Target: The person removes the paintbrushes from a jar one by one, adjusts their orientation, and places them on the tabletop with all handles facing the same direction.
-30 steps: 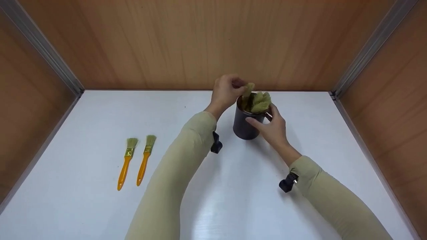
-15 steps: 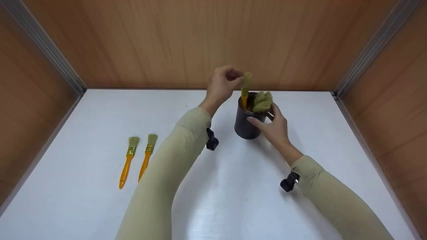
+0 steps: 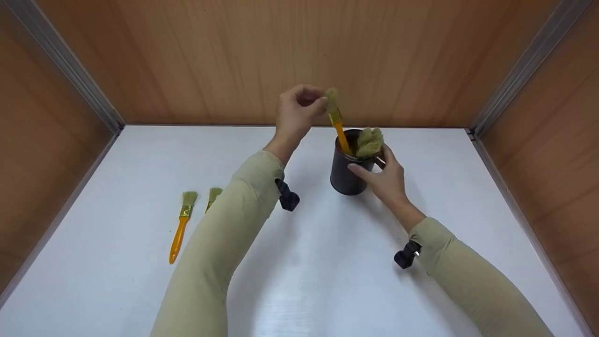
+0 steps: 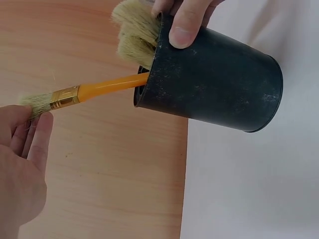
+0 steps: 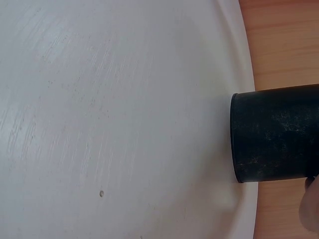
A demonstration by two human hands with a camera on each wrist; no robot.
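Note:
A dark cup [image 3: 345, 175] [image 4: 214, 79] [image 5: 274, 134] stands on the white table [image 3: 327, 262] near the back wall. Brush bristles [image 3: 368, 141] [image 4: 135, 35] stick out of its top. My left hand [image 3: 297, 112] [image 4: 22, 164] pinches the bristle end of an orange-handled brush [image 3: 338, 122] [image 4: 94, 90], whose handle is partly inside the cup. My right hand [image 3: 383, 175] grips the cup's rim and side; its thumb [image 4: 184, 22] shows on the rim.
Two more orange-handled brushes lie on the table at the left: one [image 3: 181, 225] in full view, the other [image 3: 214, 195] mostly hidden behind my left sleeve. Wooden walls close in the back and both sides.
My left hand has risen and moved left, drawing the brush up out of the cup by its bristles. The right hand stays on the cup.

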